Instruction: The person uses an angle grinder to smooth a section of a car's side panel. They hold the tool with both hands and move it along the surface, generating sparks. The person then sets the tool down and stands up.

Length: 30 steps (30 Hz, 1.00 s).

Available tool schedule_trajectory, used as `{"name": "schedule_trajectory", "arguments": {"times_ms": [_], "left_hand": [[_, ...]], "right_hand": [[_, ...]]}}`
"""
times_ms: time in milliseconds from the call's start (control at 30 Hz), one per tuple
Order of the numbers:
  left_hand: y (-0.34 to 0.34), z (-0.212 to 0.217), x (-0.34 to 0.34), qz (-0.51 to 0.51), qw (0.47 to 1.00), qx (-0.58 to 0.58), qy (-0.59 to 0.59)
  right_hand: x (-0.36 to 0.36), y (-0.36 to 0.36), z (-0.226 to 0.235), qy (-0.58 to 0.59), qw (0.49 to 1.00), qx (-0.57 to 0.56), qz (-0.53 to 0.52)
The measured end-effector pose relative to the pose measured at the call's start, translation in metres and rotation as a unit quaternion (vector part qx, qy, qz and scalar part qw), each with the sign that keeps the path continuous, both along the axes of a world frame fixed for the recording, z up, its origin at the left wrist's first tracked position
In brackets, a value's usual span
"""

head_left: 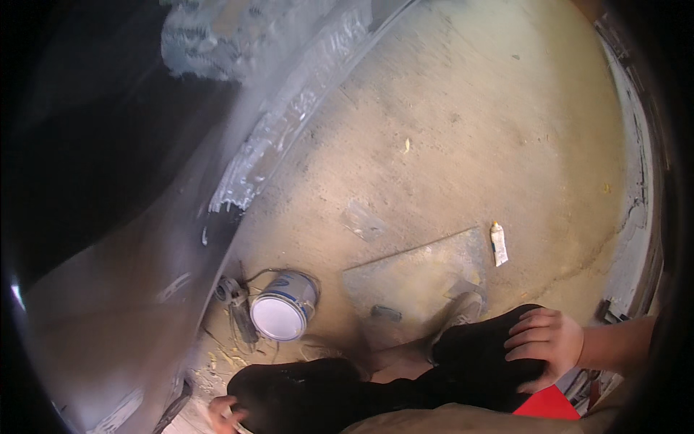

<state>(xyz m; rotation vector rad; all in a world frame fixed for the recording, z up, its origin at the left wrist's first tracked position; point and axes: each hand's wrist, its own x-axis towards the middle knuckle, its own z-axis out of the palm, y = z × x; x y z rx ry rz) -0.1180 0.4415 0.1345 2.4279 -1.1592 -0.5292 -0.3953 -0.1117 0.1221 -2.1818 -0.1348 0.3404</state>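
My right hand [546, 343] lies over my right knee, fingers spread on the dark trouser leg and nothing in it. Beside my left knee, at the lower edge, my left hand [225, 414] shows only in part; its fingers are loosely bent and apart, with no object visible in them. On the left stands a dark, curved vehicle panel [144, 224] with grey filler [289, 108] smeared along its edge and upper part. A can [278, 318] with a pale lid is between the panel and my legs. In front of me a smeared flat board [412, 278] lies on the floor.
A grey hand tool [237, 311] lies against the can's left side, with a hose or cord near it. Right of the board is a white tube [499, 244] with a yellow cap. A clear plastic scrap [363, 220] and a red object [549, 405] are also on the floor.
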Motion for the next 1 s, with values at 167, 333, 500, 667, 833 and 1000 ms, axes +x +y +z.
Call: {"name": "schedule_trajectory", "arguments": {"times_ms": [167, 333, 500, 667, 833, 1000], "left_hand": [[-0.018, -0.017, 0.023, -0.264, 0.963, -0.05, -0.009], [-0.014, 0.012, 0.017, -0.257, 0.963, -0.064, 0.055], [-0.024, 0.042, 0.011, -0.27, 0.94, -0.082, 0.19], [-0.045, 0.085, -0.019, -0.267, 0.923, -0.096, 0.259], [-0.033, 0.098, -0.058, -0.255, 0.914, -0.035, 0.314], [-0.045, 0.121, -0.095, -0.301, 0.888, 0.215, 0.274]], "right_hand": [[-0.019, -0.006, 0.003, -0.051, 0.998, 0.004, 0.048], [-0.039, -0.005, 0.008, -0.073, 0.99, 0.084, 0.089], [-0.081, 0.012, 0.017, -0.061, 0.976, 0.161, 0.136], [-0.117, 0.05, 0.026, -0.054, 0.963, 0.209, 0.162], [-0.137, 0.109, 0.052, -0.037, 0.977, 0.195, 0.082], [-0.11, 0.16, 0.137, 0.392, 0.917, 0.08, -0.008]]}}
